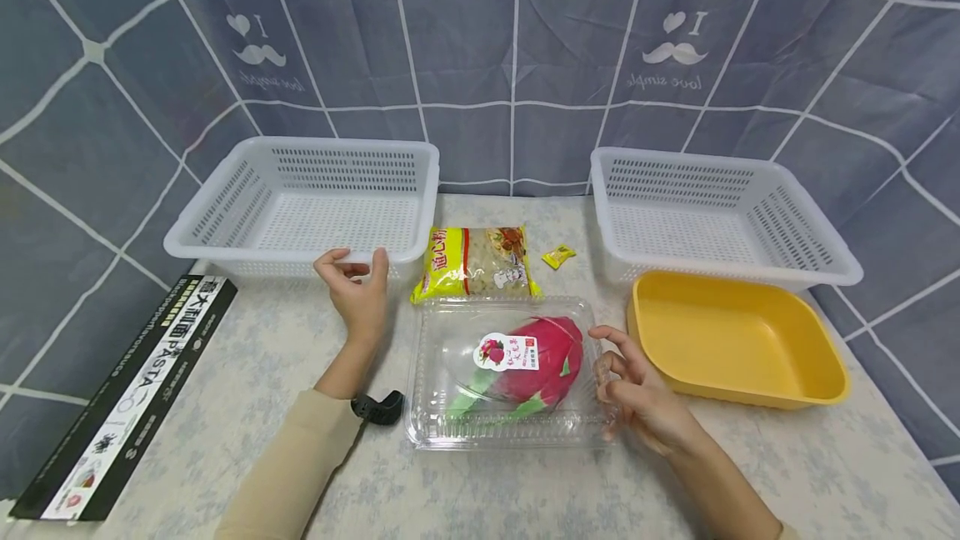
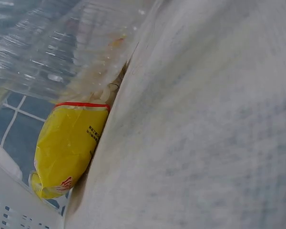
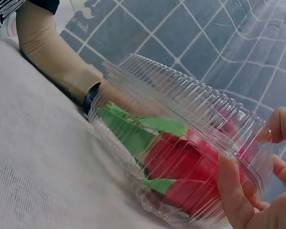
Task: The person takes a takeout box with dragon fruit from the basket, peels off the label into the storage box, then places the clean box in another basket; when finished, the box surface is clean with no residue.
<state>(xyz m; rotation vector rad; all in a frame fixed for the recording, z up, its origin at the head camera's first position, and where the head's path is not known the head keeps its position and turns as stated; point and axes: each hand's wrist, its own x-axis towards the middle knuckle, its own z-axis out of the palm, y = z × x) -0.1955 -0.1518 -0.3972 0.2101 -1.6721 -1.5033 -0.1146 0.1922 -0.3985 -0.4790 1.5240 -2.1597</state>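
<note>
A clear plastic clamshell box point(image 1: 442, 340) with a pink and green dragon fruit point(image 1: 558, 357) inside lies in front of me, a white label on its lid. My right hand point(image 1: 637, 394) grips its right end. In the right wrist view the thumb point(image 3: 231, 186) presses the near side, other fingers round the far side. My left hand point(image 1: 360, 294) is at the front rim of the left white basket point(image 1: 300, 258), thumb and bent fingers apart, nothing seen between them. Behind the box lies a yellow noodle bag point(image 1: 480, 261), also in the left wrist view.
A second white basket point(image 1: 675, 223) stands at the back right, a yellow tub point(image 1: 738, 340) in front of it. One small yellow wrapped candy point(image 1: 558, 256) lies between the baskets. A long black pasta box point(image 1: 127, 398) lies along the left side. A patterned curtain point(image 1: 465, 48) hangs behind.
</note>
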